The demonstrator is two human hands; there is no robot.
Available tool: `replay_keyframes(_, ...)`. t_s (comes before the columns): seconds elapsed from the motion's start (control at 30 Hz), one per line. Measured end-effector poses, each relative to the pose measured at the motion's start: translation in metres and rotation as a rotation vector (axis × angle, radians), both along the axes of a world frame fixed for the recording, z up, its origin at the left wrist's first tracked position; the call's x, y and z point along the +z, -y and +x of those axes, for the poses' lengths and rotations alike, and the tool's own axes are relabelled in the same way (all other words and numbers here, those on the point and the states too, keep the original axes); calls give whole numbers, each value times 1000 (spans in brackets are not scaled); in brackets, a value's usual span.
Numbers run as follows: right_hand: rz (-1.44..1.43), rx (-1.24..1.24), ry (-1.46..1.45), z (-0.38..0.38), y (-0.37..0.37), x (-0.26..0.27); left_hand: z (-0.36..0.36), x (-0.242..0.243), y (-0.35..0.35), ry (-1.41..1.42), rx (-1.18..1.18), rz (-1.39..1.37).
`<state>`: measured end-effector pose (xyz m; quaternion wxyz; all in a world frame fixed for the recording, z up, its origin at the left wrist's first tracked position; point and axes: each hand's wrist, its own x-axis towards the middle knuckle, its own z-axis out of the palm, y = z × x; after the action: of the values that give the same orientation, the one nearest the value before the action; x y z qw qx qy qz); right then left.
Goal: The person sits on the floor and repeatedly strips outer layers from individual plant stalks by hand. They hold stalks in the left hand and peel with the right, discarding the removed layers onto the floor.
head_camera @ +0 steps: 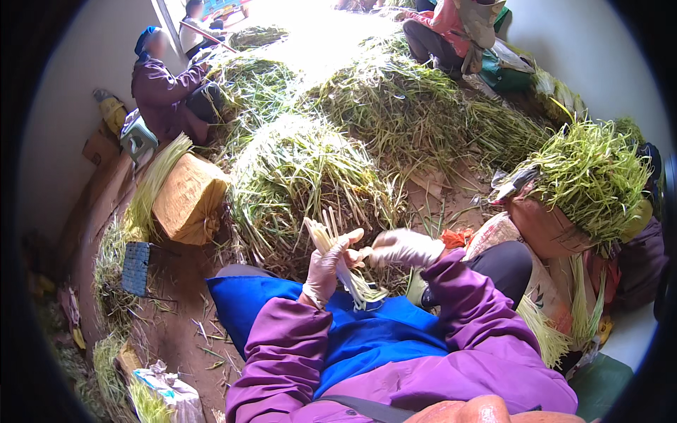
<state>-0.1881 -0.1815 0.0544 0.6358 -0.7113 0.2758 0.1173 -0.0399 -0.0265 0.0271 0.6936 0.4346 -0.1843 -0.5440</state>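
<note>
My gloved left hand (323,270), raised above my lap, grips a small bundle of pale, thin plant stalks (357,288). The bundle slants through the fist, one end sticking out above the fingers and the other hanging over my blue apron (381,330). Close by on the right is my right hand (406,247), also gloved and blurred by motion. Its fingertips are near the left fingers; whether they pinch a stalk is unclear. Just beyond both hands rises a heap of long green leafy stalks (312,169).
A tan wrapped block (185,198) with pale stalks beside it stands left, near a blue-topped stool (136,268). At right, a cardboard box (550,222) bears cut greens (592,174) beside a woven sack (492,232). Other people (164,92) sit around the heaps.
</note>
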Motion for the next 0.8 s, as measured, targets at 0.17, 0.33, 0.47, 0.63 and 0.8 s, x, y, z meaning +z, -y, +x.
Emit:
replay_keyframes(0.17, -111, -308, 768, 28, -3, 14, -18, 0, 3, 34, -252, 111)
replay_keyframes(0.33, -436, -41, 579, 57, -38, 9, -31, -4, -1, -63, -375, 17)
replay_keyframes(0.47, -75, -84, 648, 57, -32, 14, -38, 2, -4, -199, -493, 119)
replay_keyframes(0.63, 232, -306, 543, 36, -18, 12, 4, 5, -6, -366, 2, -55)
replay_keyframes(0.8, 422, 55, 301, 48, -77, -29, 41, 8, -20, -495, 248, -332)
